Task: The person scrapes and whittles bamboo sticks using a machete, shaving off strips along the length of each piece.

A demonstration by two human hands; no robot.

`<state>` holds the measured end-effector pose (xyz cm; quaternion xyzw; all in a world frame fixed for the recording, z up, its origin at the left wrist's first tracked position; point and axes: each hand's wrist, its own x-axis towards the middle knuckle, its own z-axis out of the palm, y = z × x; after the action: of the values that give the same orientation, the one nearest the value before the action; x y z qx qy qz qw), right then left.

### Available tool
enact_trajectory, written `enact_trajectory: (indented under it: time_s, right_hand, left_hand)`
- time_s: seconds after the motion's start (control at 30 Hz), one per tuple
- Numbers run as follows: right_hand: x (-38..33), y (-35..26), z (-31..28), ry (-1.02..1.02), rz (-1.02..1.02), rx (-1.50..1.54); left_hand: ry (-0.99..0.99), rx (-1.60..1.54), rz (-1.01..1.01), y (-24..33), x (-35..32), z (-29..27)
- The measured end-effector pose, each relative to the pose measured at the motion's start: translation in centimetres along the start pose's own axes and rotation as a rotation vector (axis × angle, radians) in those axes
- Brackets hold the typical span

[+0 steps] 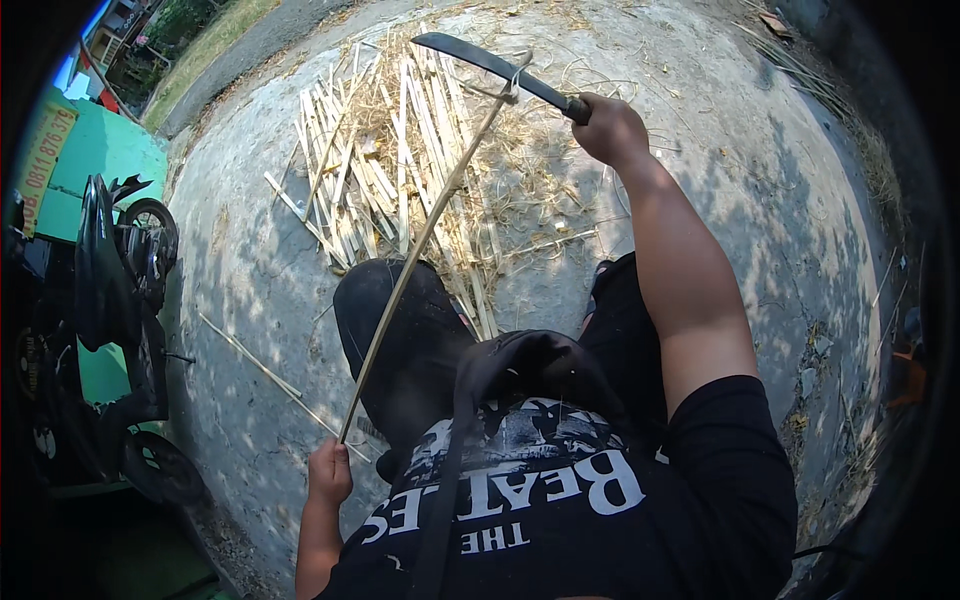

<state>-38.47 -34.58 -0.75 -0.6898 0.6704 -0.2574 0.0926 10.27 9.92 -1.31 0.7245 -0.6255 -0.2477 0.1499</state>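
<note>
My right hand [612, 130] is closed round the handle of a machete [480, 60], its dark curved blade pointing to the far left. My left hand [329, 472] grips the near end of a long, thin bamboo strip [421, 240]. The strip slants up over my left thigh, and its far end meets the blade not far from the handle. A pale curl of bamboo [516, 82] loops there at the blade; whether it is still joined to the strip I cannot tell. Beyond my knees lies a loose pile of split bamboo strips [345, 165].
Thin shavings [545, 190] litter the concrete ground around the pile. A few cut strips [250, 357] lie to my left. A dark motorbike [120, 300] stands at the left by a green panel [120, 150]. Long sticks [800, 68] lie at the far right.
</note>
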Motion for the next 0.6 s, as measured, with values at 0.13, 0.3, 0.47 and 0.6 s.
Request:
enact_trajectory:
  time_s: [0.13, 0.3, 0.47, 0.6]
  right_hand:
    - [0.0, 0.3, -0.3, -0.169, 0.144, -0.051]
    - [-0.6, -0.7, 0.1, -0.165, 0.093, 0.067]
    - [-2.5, -3.5, 1.7, -0.255, -0.231, -0.027]
    - [-1.5, -3.3, 1.1, -0.181, -0.458, -0.084]
  left_hand:
    - [-0.008, 0.005, -0.046, 0.4, 0.3, 0.0]
    - [-0.013, -0.047, -0.03, 0.2, 0.6, 0.7]
    - [-0.042, -0.053, -0.062, 1.6, 1.6, 1.0]
    - [-0.037, -0.029, -0.049, 1.1, 1.3, 0.7]
